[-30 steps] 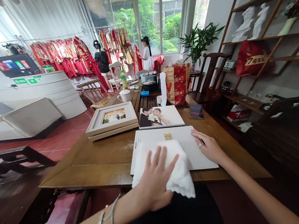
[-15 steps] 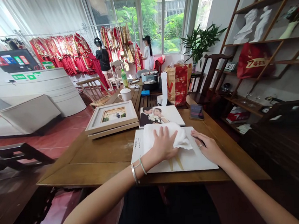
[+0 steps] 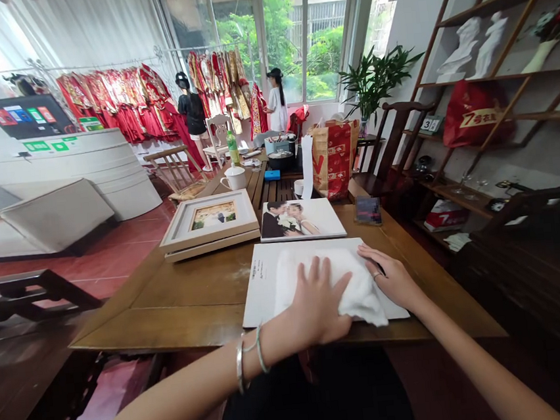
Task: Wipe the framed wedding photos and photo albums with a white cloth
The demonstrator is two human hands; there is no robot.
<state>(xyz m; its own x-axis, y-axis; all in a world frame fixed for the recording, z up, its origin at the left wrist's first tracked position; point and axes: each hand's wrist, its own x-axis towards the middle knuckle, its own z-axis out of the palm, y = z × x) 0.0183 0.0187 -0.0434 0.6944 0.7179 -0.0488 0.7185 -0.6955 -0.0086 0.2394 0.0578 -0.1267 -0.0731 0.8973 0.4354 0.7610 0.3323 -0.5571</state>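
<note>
On the wooden table a white board (image 3: 259, 298) with small print at its upper left lies in front of me. My left hand (image 3: 321, 298) rests flat on a folded white towel (image 3: 359, 285), fingers spread, pressing it against the board. The towel covers the middle and lower right of that board. At the board's right edge, my right hand (image 3: 390, 277) lies with its fingers stretched out over the edge; a ring is on one finger. Just beyond is a wedding photo panel (image 3: 305, 219), apart from both hands. Two stacked picture frames (image 3: 209, 220) lie to its left.
A lidded white cup (image 3: 234, 177), a blue box (image 3: 272, 175) and a red and tan paper bag (image 3: 335, 158) stand farther back on the table (image 3: 155, 308). A small dark stand (image 3: 368, 210) is at the right. Two people are near clothing racks by the window.
My left hand and the towel have slid toward me, down to the board's near edge. The right hand has stayed at the right edge.
</note>
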